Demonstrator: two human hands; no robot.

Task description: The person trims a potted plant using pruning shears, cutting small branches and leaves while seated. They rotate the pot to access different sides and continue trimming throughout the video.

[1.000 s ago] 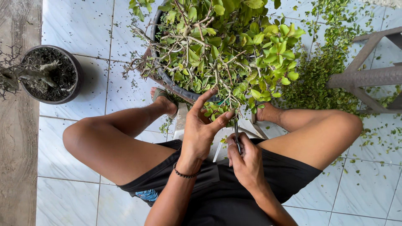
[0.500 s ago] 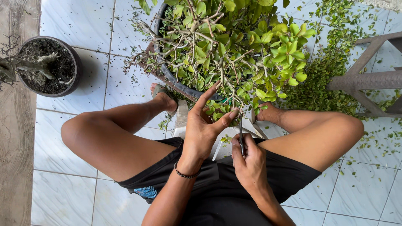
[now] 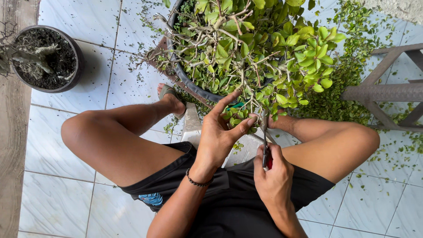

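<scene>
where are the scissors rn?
Head view, centre-right: the scissors are in the right hand, blades up into the leafy plant, beside the left hand.

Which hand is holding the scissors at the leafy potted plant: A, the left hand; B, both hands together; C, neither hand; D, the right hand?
D: the right hand grips the scissors, blades pointing up into the leafy plant, while the left hand pinches a twig there with open fingers.
</scene>
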